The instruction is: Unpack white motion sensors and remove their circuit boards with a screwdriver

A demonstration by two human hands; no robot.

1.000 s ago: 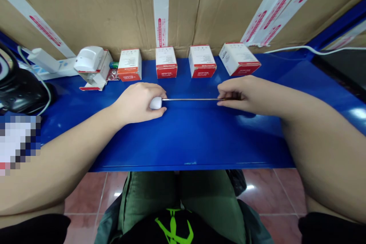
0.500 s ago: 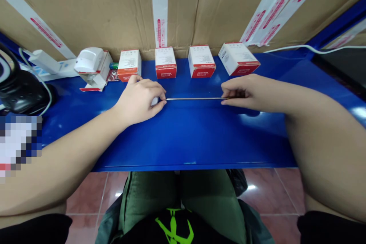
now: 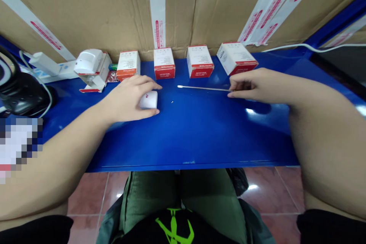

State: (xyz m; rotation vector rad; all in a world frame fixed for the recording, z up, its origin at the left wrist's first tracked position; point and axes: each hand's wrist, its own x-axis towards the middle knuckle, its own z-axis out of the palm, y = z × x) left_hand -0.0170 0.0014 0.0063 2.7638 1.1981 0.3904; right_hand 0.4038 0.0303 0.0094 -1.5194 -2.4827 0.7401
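Note:
My right hand (image 3: 247,85) is closed around a screwdriver (image 3: 201,88). Its handle is hidden in my fingers, and the thin metal shaft points left over the blue table. My left hand (image 3: 130,99) curves around a small white detector housing (image 3: 149,100) with a red mark, the thumb and index finger parted on either side of it. Part of the housing is hidden under the palm. Between the hands a tiny silver screw (image 3: 172,101) lies on the table, apart from the screwdriver tip.
Several white-and-red detector boxes, such as this middle box (image 3: 164,63), line the back of the blue table (image 3: 183,141). At the left stand another white detector (image 3: 89,61) on an opened box, a green battery (image 3: 113,67), a power strip (image 3: 65,69) and a black device (image 3: 25,91).
The screwdriver tip has moved away from my left fingers, up and to the right. My left thumb and index finger have spread, uncovering the white housing. The small screw now shows on the table.

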